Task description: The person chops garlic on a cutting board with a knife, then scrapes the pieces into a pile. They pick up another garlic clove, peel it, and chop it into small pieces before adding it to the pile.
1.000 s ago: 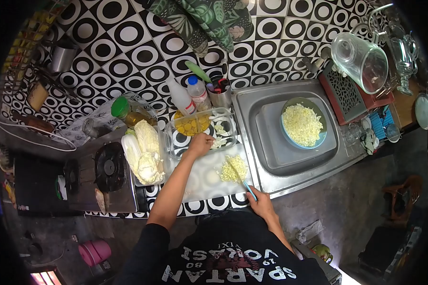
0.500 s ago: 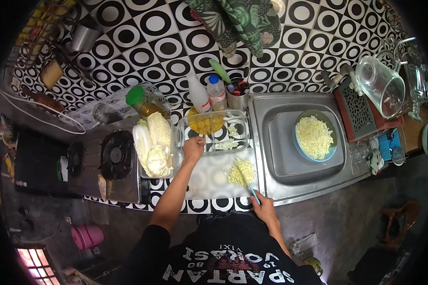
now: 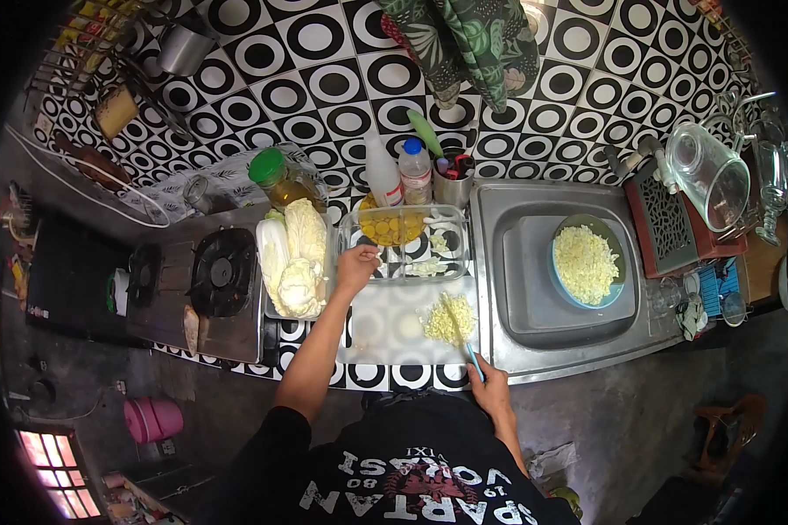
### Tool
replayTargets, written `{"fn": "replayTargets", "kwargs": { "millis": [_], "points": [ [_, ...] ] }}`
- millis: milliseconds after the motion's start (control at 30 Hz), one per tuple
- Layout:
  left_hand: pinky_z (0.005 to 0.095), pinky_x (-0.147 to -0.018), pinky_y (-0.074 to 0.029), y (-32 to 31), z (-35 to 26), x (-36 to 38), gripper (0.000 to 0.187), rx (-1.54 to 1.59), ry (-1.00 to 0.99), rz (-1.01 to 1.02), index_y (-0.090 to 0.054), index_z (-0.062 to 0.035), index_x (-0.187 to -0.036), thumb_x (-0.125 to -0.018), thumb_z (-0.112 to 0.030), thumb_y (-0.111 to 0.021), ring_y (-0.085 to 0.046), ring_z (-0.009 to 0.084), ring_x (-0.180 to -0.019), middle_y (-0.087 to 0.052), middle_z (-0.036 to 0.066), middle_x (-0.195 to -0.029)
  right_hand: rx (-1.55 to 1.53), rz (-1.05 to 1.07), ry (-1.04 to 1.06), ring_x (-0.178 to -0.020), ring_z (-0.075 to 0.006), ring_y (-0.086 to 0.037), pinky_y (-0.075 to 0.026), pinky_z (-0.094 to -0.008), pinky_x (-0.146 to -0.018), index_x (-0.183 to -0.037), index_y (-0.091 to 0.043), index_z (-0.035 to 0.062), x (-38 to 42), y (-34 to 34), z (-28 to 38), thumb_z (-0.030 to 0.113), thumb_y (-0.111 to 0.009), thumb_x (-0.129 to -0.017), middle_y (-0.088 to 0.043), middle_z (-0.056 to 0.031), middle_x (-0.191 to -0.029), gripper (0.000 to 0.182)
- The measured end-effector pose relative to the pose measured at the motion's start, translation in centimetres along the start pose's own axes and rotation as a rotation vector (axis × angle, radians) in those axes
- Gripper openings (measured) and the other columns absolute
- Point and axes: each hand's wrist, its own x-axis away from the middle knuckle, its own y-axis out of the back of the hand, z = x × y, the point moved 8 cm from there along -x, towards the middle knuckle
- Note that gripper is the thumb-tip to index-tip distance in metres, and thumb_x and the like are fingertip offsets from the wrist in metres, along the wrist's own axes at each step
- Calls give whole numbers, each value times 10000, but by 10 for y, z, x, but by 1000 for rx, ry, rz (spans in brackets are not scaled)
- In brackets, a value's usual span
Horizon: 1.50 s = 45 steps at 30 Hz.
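My right hand (image 3: 490,387) grips the blue handle of a knife (image 3: 473,359). The blade rests among finely chopped pale cabbage (image 3: 447,320) on a translucent white cutting board (image 3: 381,328). My left hand (image 3: 356,268) is over the near left edge of a clear divided container (image 3: 400,278), its fingers pinched together; a small pale bit may be at the fingertips. In that container are orange-yellow slices (image 3: 390,229) at the back left and pale leafy scraps (image 3: 425,268) on the right. Left of it, cabbages (image 3: 298,262) fill a tray.
A bowl of chopped cabbage (image 3: 587,265) stands in the steel sink (image 3: 521,324) on the right. Behind the container are bottles (image 3: 415,175) and a metal utensil cup (image 3: 452,189). A green-lidded jar (image 3: 280,179) and a gas stove (image 3: 221,271) lie leftward.
The camera view has shifted slightly, moving the scene a little to the right. My left hand's wrist and fingers have turned slightly over the container's edge; the right hand still holds the knife.
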Motion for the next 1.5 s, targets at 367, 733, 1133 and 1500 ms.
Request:
{"fn": "replayTargets", "kwargs": {
  "millis": [367,733,1133,1500],
  "points": [
    [233,-685,-477,9,-22,20,334,18,-172,-28,-637,0,-1008,-712,101,-521,-608,135,-769,-644,85,-904,44,19,61,-858,-385,-620,-492,-382,-718,-1093,-602,11,1,-2,6,216,-572,-860,-627,-253,-873,312],
    [277,-619,-474,12,-54,58,261,28,-362,-165,-676,-33,-922,-738,73,-523,-608,198,-676,-650,112,-883,48,-97,184,-524,-148,-541,-453,-312,-548,-1128,-607,51,6,-3,0,265,-599,-858,-628,-173,-687,345],
    [361,-882,-409,-43,2,143,311,-398,-435,227,-697,-108,-948,-668,-31,-585,-552,247,-978,-664,24,-1015,88,86,83,-823,-410,-609,-483,-394,-735,-1165,-566,66,17,-22,43,252,-534,-884,-614,-271,-823,339],
    [439,-758,-465,-59,12,154,281,-554,-409,329,-663,-70,-878,-747,-318,-663,-567,325,-885,-632,118,-920,138,63,70,-711,-284,-642,-482,-364,-657,-1087,-604,40,34,-71,20,308,-558,-875,-634,-207,-777,344]
  ]
}}
